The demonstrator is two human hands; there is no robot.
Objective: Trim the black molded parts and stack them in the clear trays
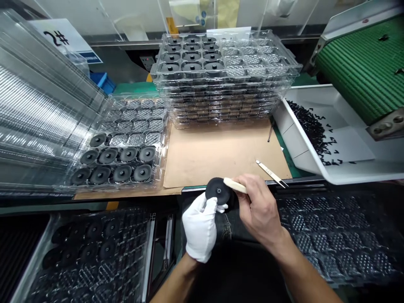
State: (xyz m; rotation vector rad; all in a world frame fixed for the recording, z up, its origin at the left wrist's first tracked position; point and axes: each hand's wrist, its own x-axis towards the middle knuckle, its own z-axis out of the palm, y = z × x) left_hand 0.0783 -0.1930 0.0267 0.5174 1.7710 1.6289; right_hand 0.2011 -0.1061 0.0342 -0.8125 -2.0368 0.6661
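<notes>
While gripped in L hand, black disc: tilts up toward cam at front edge of brown cardboard; shows sm. ring at ctr.
L hand: wears white glove; clasps disc by lower rim, thumb in front, other fingers partly hidden.
R hand: bare; clenches cream pad betw. thumb & fingers, tip over disc's R rim; can't tell if pressing.
L tray: clear plastic, L of tray stack; holds nine tray discs, i.e. 4 in front row, 4 in next, 1 at L end of third; textured pockets farther back.
Tray stack: clear, several layers high, at back of cardboard; on top, dark round parts in L three cols, textured pockets in R three.
Lower L tray: dim, below table level; shows two rows of four dark discs; front part too dark to tell.
Lower R tray: sits below white bin, w/ rows of textured pockets.
White bin: holds tiny black pcs, heaped at L side, some strewn toward mid; partly under green belt.
Tweezers: lie near cardboard's front R corner, forked end past edge.
Blue box: back L, behind L tray; contents hidden.
</notes>
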